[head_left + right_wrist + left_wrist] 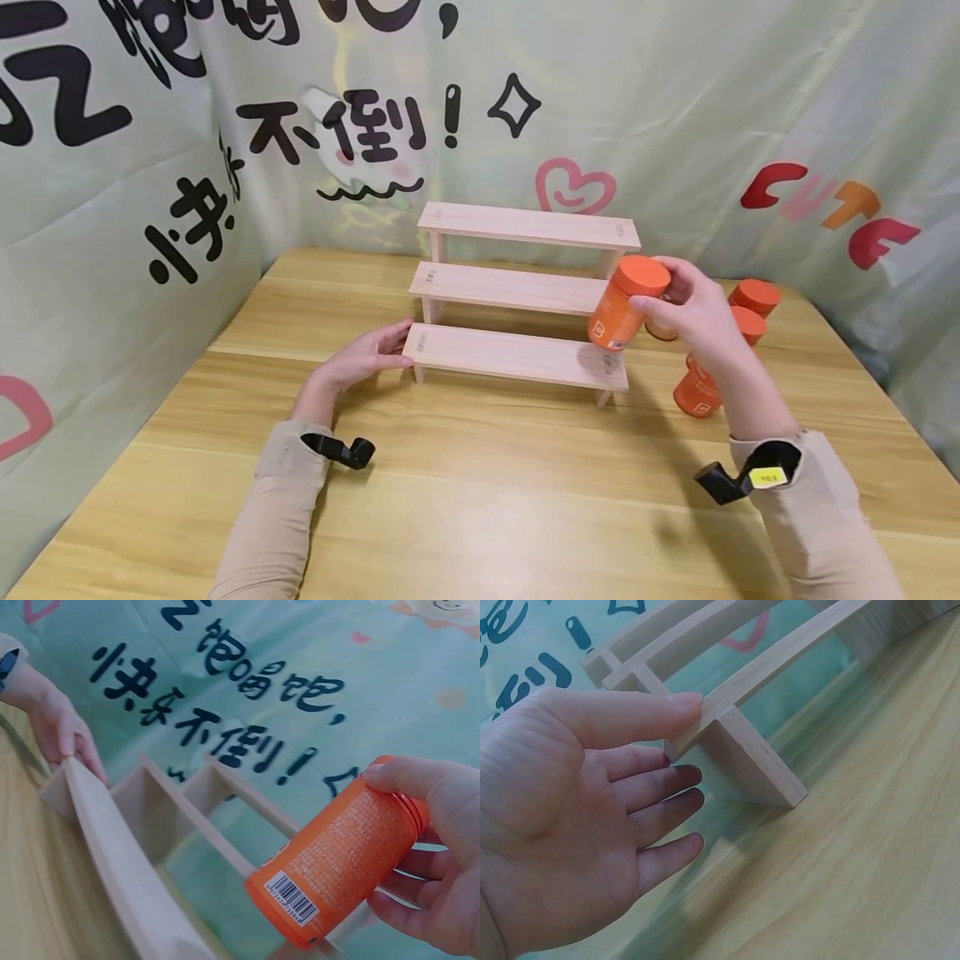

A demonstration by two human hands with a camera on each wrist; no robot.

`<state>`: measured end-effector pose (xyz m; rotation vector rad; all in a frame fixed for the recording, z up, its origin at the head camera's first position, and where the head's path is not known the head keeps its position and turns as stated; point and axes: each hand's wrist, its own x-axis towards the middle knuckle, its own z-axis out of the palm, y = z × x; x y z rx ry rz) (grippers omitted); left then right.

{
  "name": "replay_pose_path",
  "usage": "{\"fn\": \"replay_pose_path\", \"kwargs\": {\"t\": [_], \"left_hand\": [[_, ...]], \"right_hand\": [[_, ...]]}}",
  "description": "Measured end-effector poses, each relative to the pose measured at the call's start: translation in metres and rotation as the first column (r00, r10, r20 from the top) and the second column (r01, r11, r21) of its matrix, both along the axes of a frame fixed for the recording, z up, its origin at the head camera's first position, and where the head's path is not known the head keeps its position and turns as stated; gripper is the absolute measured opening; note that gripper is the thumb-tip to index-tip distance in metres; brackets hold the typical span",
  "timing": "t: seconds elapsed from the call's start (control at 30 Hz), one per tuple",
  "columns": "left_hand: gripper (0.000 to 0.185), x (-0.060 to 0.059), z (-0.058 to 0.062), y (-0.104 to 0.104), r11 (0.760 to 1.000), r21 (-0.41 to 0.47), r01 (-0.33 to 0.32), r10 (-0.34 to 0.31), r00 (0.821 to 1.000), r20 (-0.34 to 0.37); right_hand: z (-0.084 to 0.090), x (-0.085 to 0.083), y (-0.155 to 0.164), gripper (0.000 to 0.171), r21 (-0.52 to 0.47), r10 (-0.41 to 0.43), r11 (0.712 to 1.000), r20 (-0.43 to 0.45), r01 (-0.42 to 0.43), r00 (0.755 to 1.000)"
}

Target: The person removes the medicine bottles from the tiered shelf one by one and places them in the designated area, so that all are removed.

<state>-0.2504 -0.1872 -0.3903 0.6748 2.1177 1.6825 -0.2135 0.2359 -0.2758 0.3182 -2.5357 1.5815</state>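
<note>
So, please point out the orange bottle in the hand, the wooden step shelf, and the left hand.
orange bottle (619, 315): head view, label side.
wooden step shelf (517, 353): head view, lowest step's top.
left hand (365, 354): head view, back of hand.

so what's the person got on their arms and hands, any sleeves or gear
Both arms wear long beige sleeves reaching the wrists. A black curved camera mount is strapped at each wrist: the left mount is plain black, and the right mount carries a small yellow label. The left hand and right hand are bare, with no gloves visible.
</note>
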Motion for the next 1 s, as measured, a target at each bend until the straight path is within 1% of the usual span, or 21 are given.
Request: {"fn": "replay_pose_path", "kwargs": {"t": [0.17,0.27,0.5,0.7,0.83,0.97,1.0], "left_hand": [[0.078,0.0,0.0,-0.001,1.0,-0.011,-0.007,0.006,1.0,-0.01],[0.078,0.0,0.0,-0.002,1.0,-0.018,-0.015,0.014,1.0,-0.015],[0.078,0.001,0.0,-0.003,1.0,-0.013,-0.023,0.023,1.0,-0.005],[0.077,0.0,-0.002,-0.001,1.0,-0.014,-0.018,0.018,1.0,-0.005],[0.077,0.0,-0.002,0.0,1.0,-0.01,-0.018,0.018,1.0,-0.009],[0.077,0.0,-0.004,-0.001,0.999,-0.027,-0.021,0.02,1.0,-0.023],[0.077,0.0,-0.004,-0.001,0.999,-0.033,-0.021,0.021,0.999,-0.024]], "right_hand": [[0.005,0.003,0.021,0.051,0.015,-0.056,0.998,-0.024,0.056,0.998],[0.009,0.006,0.032,0.05,0.026,-0.098,0.995,-0.015,0.098,0.995],[0.015,0.011,0.057,0.045,0.012,-0.187,0.982,-0.017,0.187,0.982],[0.02,0.017,0.08,0.044,0.034,-0.24,0.97,-0.034,0.241,0.97],[0.023,0.021,0.095,0.046,0.03,-0.285,0.958,-0.042,0.286,0.958],[0.023,0.025,0.106,0.047,-0.007,-0.337,0.941,-0.076,0.337,0.938],[0.022,0.025,0.109,0.047,-0.029,-0.345,0.939,-0.084,0.344,0.935]]}}
